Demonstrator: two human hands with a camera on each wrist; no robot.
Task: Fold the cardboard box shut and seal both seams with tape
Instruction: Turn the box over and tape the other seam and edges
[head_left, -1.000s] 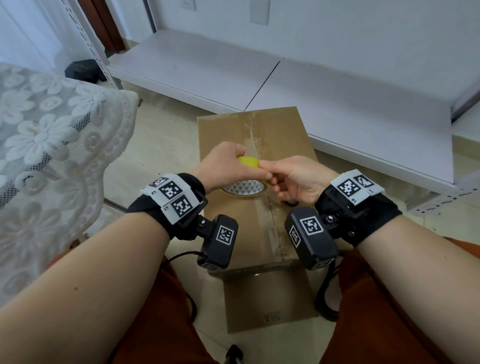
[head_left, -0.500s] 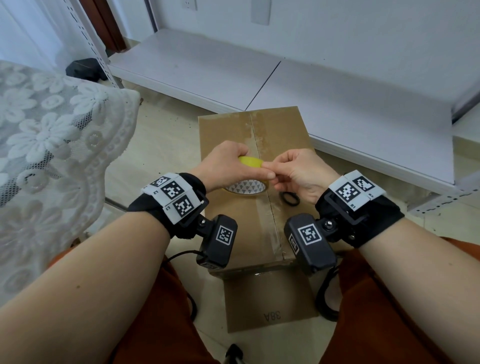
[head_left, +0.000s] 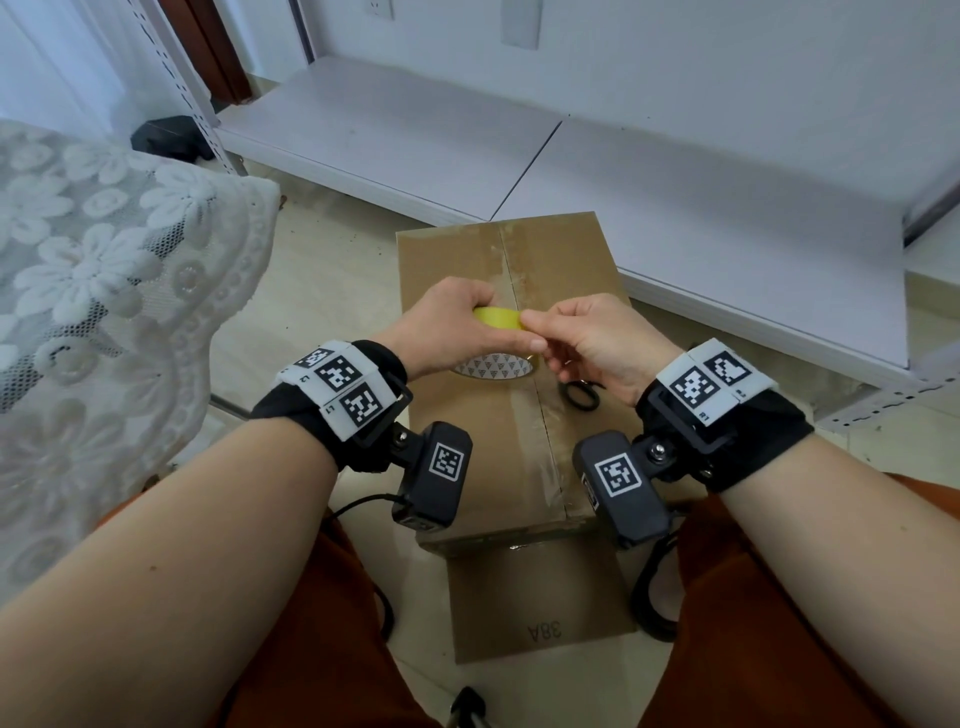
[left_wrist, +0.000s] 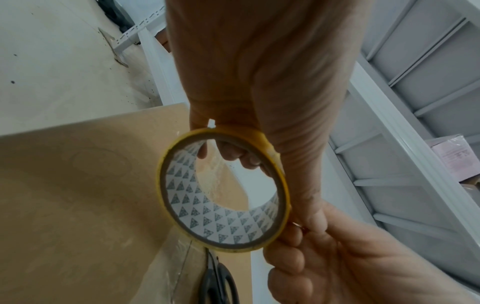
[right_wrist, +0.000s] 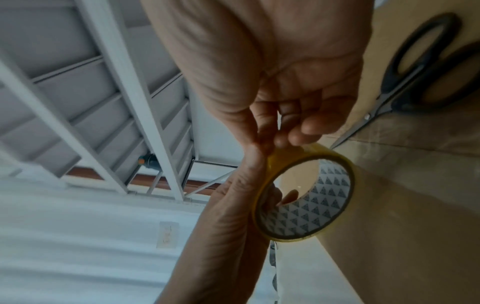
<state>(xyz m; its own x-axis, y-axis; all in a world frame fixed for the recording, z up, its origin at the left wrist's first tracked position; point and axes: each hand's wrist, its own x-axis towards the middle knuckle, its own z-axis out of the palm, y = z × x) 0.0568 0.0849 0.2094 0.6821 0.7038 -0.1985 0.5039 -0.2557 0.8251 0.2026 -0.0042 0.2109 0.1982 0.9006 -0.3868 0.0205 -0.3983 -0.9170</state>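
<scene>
The cardboard box (head_left: 498, 374) sits on the floor between the person's knees, its top flaps folded flat and meeting along a seam that runs from near to far. Held just above the middle of the box is the roll of tape (head_left: 496, 340), yellow on the outside with a white core printed in small grey triangles. The left hand (head_left: 447, 327) grips the roll, its fingers (left_wrist: 228, 152) curled through the core and the thumb lying over the outer face. The right hand (head_left: 592, 338) meets it from the right, thumb and forefinger pressed together on the roll's outer surface at its right edge; whether they have hold of a loose end I cannot tell.

On the box lid, just right of the seam and under the right hand, lie black-handled scissors (right_wrist: 426, 67), blades pointing toward the seam. A loose sheet of cardboard (head_left: 540, 603) marked A38 lies on the floor against the near side of the box. A white lace cloth (head_left: 104, 291) hangs at the left, and low white shelving (head_left: 675, 171) runs along the far side.
</scene>
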